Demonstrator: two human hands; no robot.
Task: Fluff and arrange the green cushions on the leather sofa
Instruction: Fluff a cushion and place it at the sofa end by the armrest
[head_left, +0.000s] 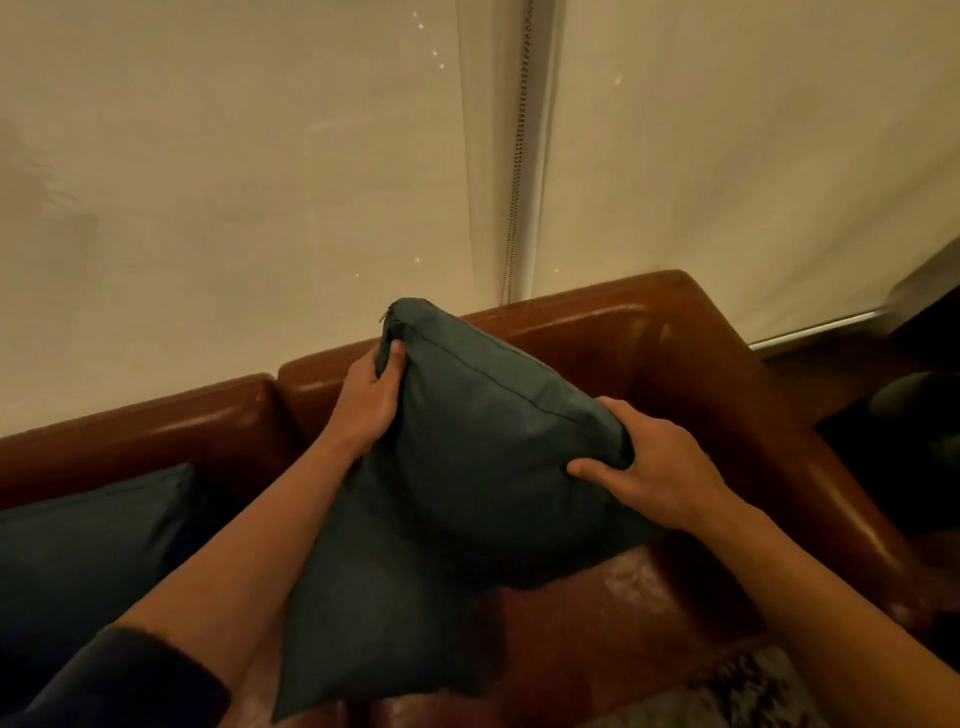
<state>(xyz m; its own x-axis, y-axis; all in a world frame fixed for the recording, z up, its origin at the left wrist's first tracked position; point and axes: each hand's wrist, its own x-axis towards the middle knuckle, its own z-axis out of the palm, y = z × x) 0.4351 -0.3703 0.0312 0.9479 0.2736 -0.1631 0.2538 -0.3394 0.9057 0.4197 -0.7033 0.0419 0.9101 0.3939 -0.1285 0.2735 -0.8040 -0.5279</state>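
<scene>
My left hand (366, 400) pinches the zipper corner of the green cushion (467, 467), and my right hand (654, 475) clamps the opposite top corner. It stands tilted on the leather sofa (675, 364) seat, near the right arm. I judge it light, soft and easily squashed; corners give the surest hold. A second cushion (88, 545) lies left. I can read no labels.

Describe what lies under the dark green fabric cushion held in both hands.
Under the dark green fabric cushion, held by the left hand and right hand, lies the brown leather sofa seat; the part directly beneath is covered.
</scene>
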